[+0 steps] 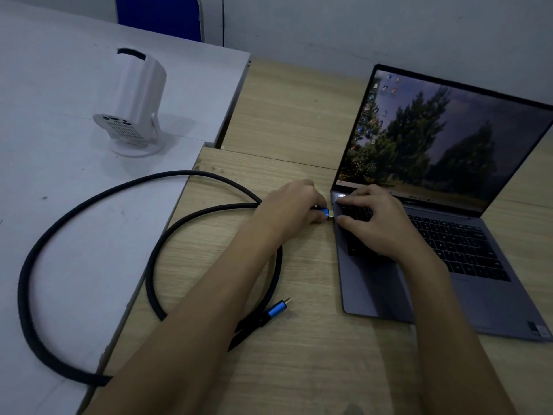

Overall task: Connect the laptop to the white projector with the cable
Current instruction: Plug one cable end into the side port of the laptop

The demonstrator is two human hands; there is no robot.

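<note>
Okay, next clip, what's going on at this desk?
A person's left hand holds one blue-shelled plug of a black braided cable at the left edge of an open grey laptop, while the right hand steadies its keyboard. The other blue plug lies loose on the wooden desk; the white projector is unconnected.

black cable [89, 202] (blue plugs), white projector [134, 100]

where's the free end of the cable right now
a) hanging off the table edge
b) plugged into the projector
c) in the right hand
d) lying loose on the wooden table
d: the free blue-shelled plug lies loose on the wooden table, far from the white projector and in neither hand.
</note>
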